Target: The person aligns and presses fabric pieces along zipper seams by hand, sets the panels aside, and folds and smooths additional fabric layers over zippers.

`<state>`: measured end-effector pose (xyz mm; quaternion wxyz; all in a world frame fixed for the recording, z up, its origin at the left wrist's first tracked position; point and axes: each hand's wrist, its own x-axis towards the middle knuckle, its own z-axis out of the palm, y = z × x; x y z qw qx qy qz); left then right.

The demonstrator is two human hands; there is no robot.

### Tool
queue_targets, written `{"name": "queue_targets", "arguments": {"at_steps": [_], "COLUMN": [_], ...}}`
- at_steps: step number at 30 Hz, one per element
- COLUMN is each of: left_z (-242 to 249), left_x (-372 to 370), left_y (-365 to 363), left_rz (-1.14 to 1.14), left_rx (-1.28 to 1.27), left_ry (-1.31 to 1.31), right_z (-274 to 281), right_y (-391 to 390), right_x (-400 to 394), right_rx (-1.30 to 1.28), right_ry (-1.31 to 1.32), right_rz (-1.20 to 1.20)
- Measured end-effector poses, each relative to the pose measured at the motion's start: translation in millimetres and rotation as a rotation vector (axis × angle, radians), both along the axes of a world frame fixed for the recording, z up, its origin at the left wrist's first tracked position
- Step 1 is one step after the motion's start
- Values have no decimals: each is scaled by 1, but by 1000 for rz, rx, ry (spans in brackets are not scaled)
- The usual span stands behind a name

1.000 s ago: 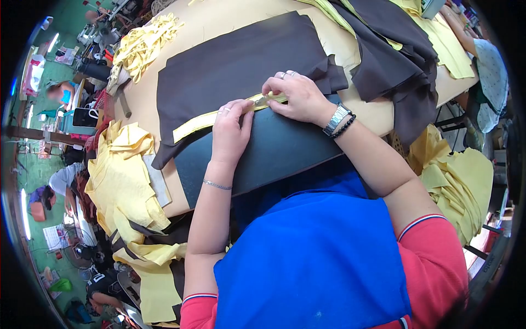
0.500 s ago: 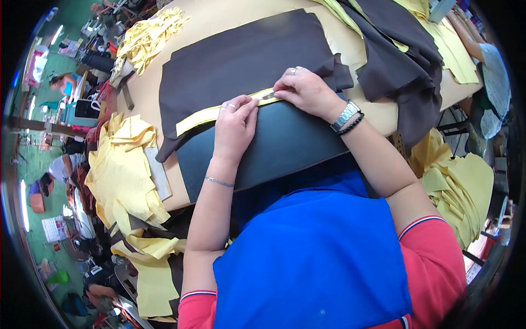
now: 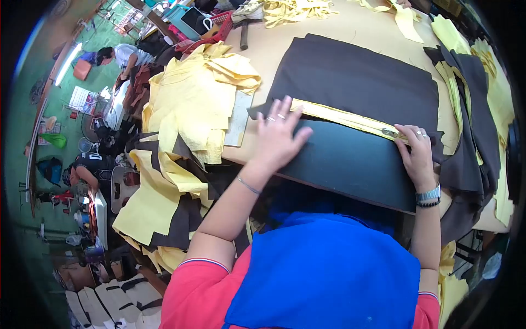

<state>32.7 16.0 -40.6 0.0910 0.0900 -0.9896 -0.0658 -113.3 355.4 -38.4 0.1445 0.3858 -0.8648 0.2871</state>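
Note:
A dark brown fabric panel (image 3: 356, 79) lies on the table, with a yellow zipper strip (image 3: 339, 116) along its near edge. My left hand (image 3: 276, 134) rests with fingers spread at the strip's left end, fingertips touching it. My right hand (image 3: 416, 153) has its thumb and fingers closed on the strip's right end, close to the metal zipper pull (image 3: 389, 132). Below the strip is a flat black board (image 3: 350, 164), reaching the table's near edge.
Yellow fabric pieces (image 3: 192, 98) are piled at the left beside a pale flat slab (image 3: 238, 118). A hammer (image 3: 244, 35) lies farther back. More dark fabric (image 3: 476, 120) hangs over the right side. Other people (image 3: 129, 57) work at the far left.
The view has turned left. My left hand has moved from pinching mid-strip to lying spread at its left end. My right hand and the zipper pull are now at the right end.

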Motion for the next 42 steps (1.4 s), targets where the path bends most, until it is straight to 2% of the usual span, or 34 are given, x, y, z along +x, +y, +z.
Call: {"name": "queue_targets", "arguments": {"at_steps": [2, 4, 6, 8, 9, 12, 15, 17, 18, 19, 20, 22, 23, 24, 28, 30, 31, 33, 36, 38, 39, 40, 42], "left_z": [16, 8, -14, -24, -28, -42, -5, 3, 22, 42, 56, 141, 185, 206, 229, 222, 216, 202, 176, 157, 148, 140, 125], "left_x": [-10, -17, -21, -10, -7, -6, -1, 7, 9, 14, 15, 23, 27, 30, 43, 60, 69, 92, 132, 160, 171, 179, 171], "left_y": [-53, -130, -189, -217, -229, -265, -244, -278, -278, -300, -342, -269, -229, -225, -228, -229, -227, -222, -216, -210, -207, -205, -194], "left_rz": [83, 360, 691, 711, 720, 615, 787, 778, 686, 551, 493, 467, 507, 473, 295, 263, 254, 245, 240, 228, 210, 188, 138], "left_rx": [226, 132, -273, -193, -156, 77, 163, 134, 106, -92, -138, 575, 894, 1018, 1109, 1116, 1129, 1153, 1220, 1297, 1357, 1424, 1577], "left_ry": [114, 204, 289, 103, 10, 209, 174, 392, 583, 688, 839, 880, 927, 974, 1021, 1005, 983, 940, 841, 734, 655, 573, 323], "right_z": [6, 12, 10, 8, 5, -2, -3, -2, -2, -3, -5, -2, -1, 1, 37, 64, 75, 89, 102, 113, 103, 86, 101], "right_y": [1, 6, 11, 13, 13, 15, 15, 14, 15, 15, 15, 13, 11, 6, -38, -72, -91, -116, -121, -101, -87, -75, -29], "right_x": [13, 28, 45, 62, 69, 72, 65, 63, 64, 63, 61, 61, 60, 60, 64, 67, 70, 76, 81, 79, 77, 71, 66], "right_rx": [-6, -3, 4, 51, 41, 36, 9, -19, -28, -55, -42, -64, -104, -154, -379, -544, -619, -646, -421, -198, -333, -337, -279], "right_ry": [36, -2, -162, -137, -205, -188, -224, -215, -214, -206, -178, -186, -269, -354, -309, -113, -144, -337, -744, -895, -871, -808, -1033], "right_rz": [-7, -7, 35, 108, 90, 58, 38, 64, 65, 79, 80, 90, 110, 133, 339, 455, 532, 739, 998, 998, 986, 942, 716]}}
